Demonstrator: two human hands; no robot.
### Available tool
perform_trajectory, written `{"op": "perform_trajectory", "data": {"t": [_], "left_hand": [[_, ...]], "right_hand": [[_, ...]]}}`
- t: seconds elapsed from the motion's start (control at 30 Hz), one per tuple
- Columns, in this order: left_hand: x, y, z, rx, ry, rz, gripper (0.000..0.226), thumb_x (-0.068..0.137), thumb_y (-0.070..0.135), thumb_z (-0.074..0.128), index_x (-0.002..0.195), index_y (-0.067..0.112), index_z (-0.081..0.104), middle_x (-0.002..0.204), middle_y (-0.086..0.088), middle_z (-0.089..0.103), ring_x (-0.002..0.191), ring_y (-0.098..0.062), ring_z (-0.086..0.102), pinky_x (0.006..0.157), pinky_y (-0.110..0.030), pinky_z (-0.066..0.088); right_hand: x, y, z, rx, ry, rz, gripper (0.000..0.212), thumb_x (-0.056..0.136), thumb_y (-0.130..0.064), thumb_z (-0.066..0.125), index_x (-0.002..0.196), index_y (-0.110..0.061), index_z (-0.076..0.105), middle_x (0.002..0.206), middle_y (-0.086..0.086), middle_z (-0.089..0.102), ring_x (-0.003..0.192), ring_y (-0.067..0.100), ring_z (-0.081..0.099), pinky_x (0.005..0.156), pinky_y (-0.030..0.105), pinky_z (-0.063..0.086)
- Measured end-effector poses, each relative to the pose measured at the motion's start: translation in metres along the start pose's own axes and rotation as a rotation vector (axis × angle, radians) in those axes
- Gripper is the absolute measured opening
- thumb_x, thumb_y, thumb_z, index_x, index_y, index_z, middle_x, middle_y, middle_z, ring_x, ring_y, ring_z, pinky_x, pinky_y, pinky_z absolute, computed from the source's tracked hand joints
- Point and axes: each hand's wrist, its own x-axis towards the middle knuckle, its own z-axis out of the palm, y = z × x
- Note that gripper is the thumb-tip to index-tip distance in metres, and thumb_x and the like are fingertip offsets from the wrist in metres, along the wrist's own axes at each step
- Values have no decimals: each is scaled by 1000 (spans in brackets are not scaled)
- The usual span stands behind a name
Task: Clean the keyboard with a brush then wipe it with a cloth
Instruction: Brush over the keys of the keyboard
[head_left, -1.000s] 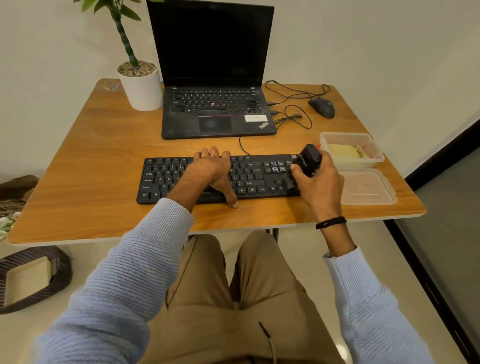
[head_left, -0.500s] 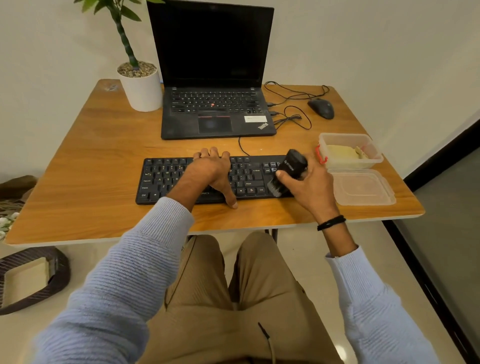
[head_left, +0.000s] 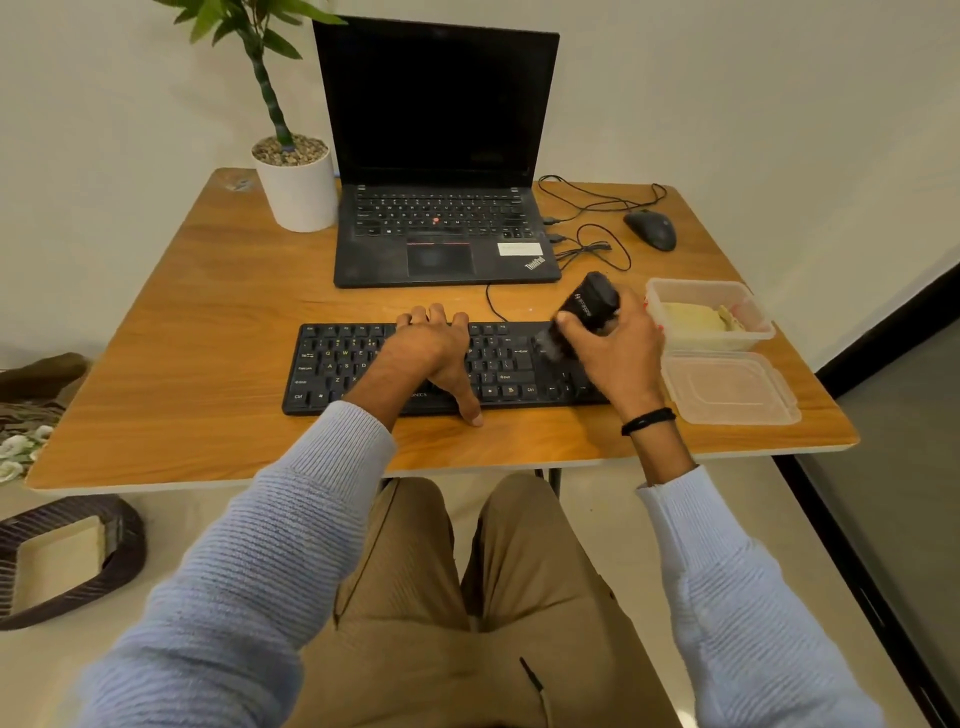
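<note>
A black keyboard (head_left: 332, 364) lies across the front of the wooden table (head_left: 208, 322). My left hand (head_left: 431, 353) rests flat on its middle keys, thumb down at the front edge. My right hand (head_left: 618, 353) grips a black brush (head_left: 589, 306), tilted, with its bristles down on the keys at the keyboard's right part. A yellowish cloth (head_left: 693, 317) lies in a clear plastic container (head_left: 758, 322) just right of the keyboard.
A clear lid (head_left: 727, 389) lies in front of the container. Behind the keyboard stand an open black laptop (head_left: 441, 228), a white plant pot (head_left: 298, 192) at back left and a mouse (head_left: 652, 228) with loose cables at back right. The table's right edge is close.
My right hand has swept the brush over the keyboard's right end, first towards the left and front, then back up towards the far edge. The left hand has stayed in place.
</note>
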Motion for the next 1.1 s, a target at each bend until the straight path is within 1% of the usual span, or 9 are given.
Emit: {"op": "perform_trajectory", "data": {"t": [0.13, 0.23, 0.33, 0.5, 0.6, 0.73, 0.9, 1.0, 1.1], "left_hand": [[0, 0, 0, 0, -2, 3, 142, 50, 68, 90, 158, 17, 14, 162, -18, 19, 149, -42, 19, 122, -57, 20], [-2, 0, 0, -6, 1, 2, 140, 52, 67, 90, 159, 18, 14, 162, -18, 20, 149, -42, 19, 121, -57, 20], [-4, 0, -1, -18, -1, 1, 138, 53, 65, 91, 159, 18, 14, 161, -17, 22, 148, -40, 20, 120, -56, 21], [-6, 0, -3, -30, 1, -1, 137, 53, 63, 91, 158, 20, 14, 161, -16, 22, 148, -40, 21, 121, -56, 20], [-8, 1, -3, -33, -4, -8, 136, 55, 62, 91, 159, 20, 14, 161, -16, 21, 148, -40, 20, 121, -56, 20], [-9, 2, -4, -38, -4, -6, 136, 56, 62, 91, 159, 20, 13, 161, -16, 21, 149, -39, 19, 121, -55, 20], [-7, 0, -3, -39, -4, 1, 137, 56, 63, 91, 160, 19, 12, 163, -16, 18, 150, -40, 17, 122, -56, 17], [-6, -1, -2, -39, 4, 9, 138, 54, 64, 91, 159, 19, 13, 162, -17, 19, 149, -41, 18, 121, -56, 18], [-5, -1, -1, -41, 3, 6, 139, 54, 64, 91, 159, 19, 12, 162, -17, 18, 150, -41, 17, 122, -57, 17]], "right_hand": [[5, 2, 9, -9, -107, -25, 44, 83, -33, 75, 120, -18, 58, 107, -6, 66, 96, 8, 63, 80, 28, 57], [9, -3, 10, -46, 22, -56, 44, 85, -32, 73, 124, -18, 56, 108, -9, 63, 97, 3, 56, 76, 15, 48], [14, -8, 16, 49, -192, -13, 50, 84, -32, 75, 126, -15, 54, 105, -11, 59, 96, 5, 61, 65, 8, 48], [20, -13, 27, -65, -82, -102, 50, 86, -34, 73, 129, -20, 52, 117, -2, 67, 105, 12, 63, 83, 24, 55], [26, -16, 36, -72, -230, -101, 55, 84, -35, 74, 132, -20, 51, 121, 0, 65, 109, 13, 62, 83, 21, 52], [33, -15, 36, -186, -49, -111, 50, 87, -28, 71, 132, -20, 51, 118, 3, 68, 109, 21, 63, 89, 35, 54], [39, -14, 39, -76, -129, 27, 48, 84, -30, 74, 126, -17, 54, 114, -2, 66, 101, 12, 62, 77, 20, 49], [43, -12, 29, -314, 54, 66, 44, 89, -25, 69, 127, -14, 51, 114, 10, 67, 107, 27, 63, 80, 32, 50], [44, -18, 30, -212, 43, 59, 45, 86, -26, 71, 126, -15, 52, 116, 7, 66, 107, 23, 62, 80, 29, 49]]}}
